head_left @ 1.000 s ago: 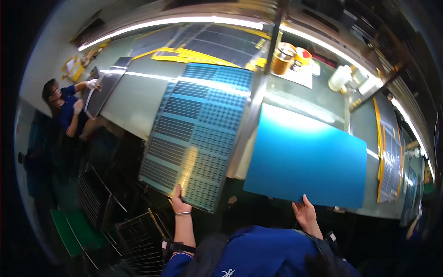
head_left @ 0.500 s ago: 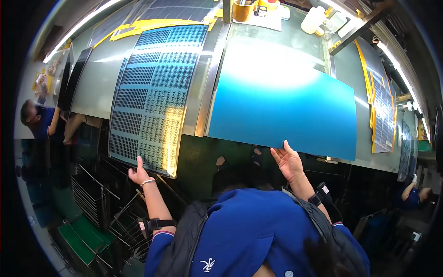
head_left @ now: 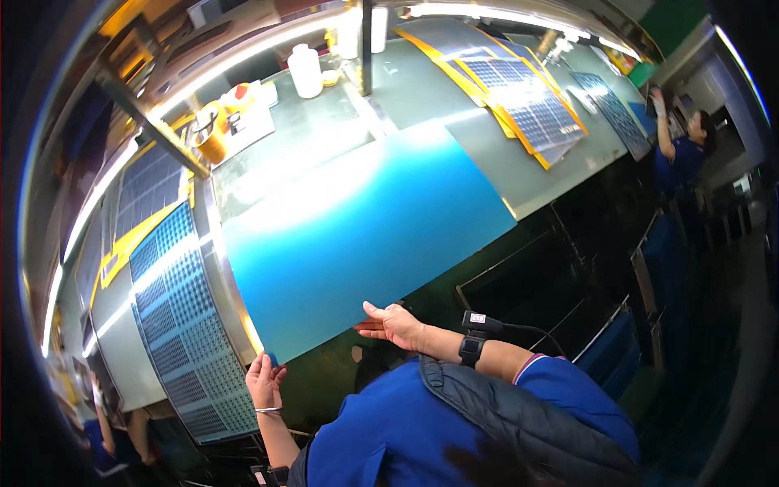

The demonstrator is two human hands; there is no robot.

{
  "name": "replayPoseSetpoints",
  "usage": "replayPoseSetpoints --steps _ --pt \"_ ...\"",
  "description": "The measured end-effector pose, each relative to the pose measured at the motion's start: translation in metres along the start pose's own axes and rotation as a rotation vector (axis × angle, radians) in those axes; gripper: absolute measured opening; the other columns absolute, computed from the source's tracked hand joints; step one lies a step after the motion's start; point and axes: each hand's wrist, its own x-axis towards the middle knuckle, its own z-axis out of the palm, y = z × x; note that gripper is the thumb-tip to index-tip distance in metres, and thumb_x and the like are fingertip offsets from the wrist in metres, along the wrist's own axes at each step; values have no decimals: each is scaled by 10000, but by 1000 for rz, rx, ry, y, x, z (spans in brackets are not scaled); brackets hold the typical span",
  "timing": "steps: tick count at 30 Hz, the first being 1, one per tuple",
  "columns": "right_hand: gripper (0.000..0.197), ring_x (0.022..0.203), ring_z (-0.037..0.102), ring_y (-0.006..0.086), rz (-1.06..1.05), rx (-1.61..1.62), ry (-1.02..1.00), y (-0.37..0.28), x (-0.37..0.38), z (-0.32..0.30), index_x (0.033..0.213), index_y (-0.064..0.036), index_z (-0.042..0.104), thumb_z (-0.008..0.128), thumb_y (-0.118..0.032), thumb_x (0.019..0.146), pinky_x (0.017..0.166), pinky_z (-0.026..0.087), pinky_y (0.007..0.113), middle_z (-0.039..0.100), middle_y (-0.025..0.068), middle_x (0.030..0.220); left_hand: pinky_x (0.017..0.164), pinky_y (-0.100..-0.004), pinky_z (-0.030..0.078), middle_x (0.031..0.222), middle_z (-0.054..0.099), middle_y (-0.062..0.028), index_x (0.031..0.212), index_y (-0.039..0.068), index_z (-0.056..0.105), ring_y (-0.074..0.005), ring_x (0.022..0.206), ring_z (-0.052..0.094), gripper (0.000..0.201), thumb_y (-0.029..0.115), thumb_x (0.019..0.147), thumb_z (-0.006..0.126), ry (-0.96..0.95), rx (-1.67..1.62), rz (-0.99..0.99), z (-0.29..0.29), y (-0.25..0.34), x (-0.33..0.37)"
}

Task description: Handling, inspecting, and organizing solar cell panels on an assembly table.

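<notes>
A large glossy blue sheet (head_left: 349, 235) lies over the worktable, its near edge jutting toward me. At its near left corner, my left hand (head_left: 266, 381) pinches the sheet between thumb and fingers. Farther right along the same edge is my right hand (head_left: 393, 325), thumb at the top and fingers under the rim, closed on the sheet. To the left lies a dark panel (head_left: 191, 325) printed with rows of small repeated patterns, which neither hand touches.
A metal strip (head_left: 235, 304) divides the blue sheet from the patterned panel. Farther back stand a white bottle (head_left: 305, 71) and a brown cup (head_left: 211, 144). Grid-patterned sheets with yellow borders (head_left: 519, 93) lie at the right. One co-worker (head_left: 686, 150) stands far right, another (head_left: 101, 434) far left.
My left hand has left the patterned panel and taken the blue sheet's near left corner. My right hand stays at the sheet's near edge. The view has swung to the right and tilted.
</notes>
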Motion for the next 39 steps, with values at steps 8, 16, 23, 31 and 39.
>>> replayPoseSetpoints --steps 8,16,23,31,39 --pt "425 943 637 238 -72 -92 -24 -12 -1 -1 1036 68 538 583 -334 906 821 534 348 624 162 1034 735 -270 519 1008 640 -60 1184 0 570 -133 864 621 332 170 900 588 -102 223 61 7 21 10" --pt "336 909 627 145 231 -722 -172 -11 -27 32 1203 -36 546 571 -219 922 800 521 301 636 96 1083 1082 -559 166 1473 125 -268 1448 109 161 -431 1371 121 1145 344 557 841 262 1574 11 -64 -23 -82" --pt "304 901 599 121 -234 -1320 -560 -19 82 167 1140 10 585 577 -186 907 805 483 263 655 84 995 971 -378 427 1336 468 -152 1164 105 599 -345 1219 458 567 114 622 766 348 1307 501 -101 -63 -97" --pt "664 1278 349 420 -875 -1840 -664 44 137 223 1363 -67 362 654 -320 823 1043 312 464 342 276 1376 986 -464 398 1289 498 -177 1133 63 600 -348 1177 492 587 154 585 790 408 1301 693 -88 -55 -104" --pt "1246 1320 45 575 -521 -2516 41 -19 40 65 1461 -147 191 873 -406 451 1014 129 679 36 378 1436 859 -350 499 1128 616 -136 1134 40 599 -286 1005 608 334 39 800 608 129 853 981 -17 -13 -25"
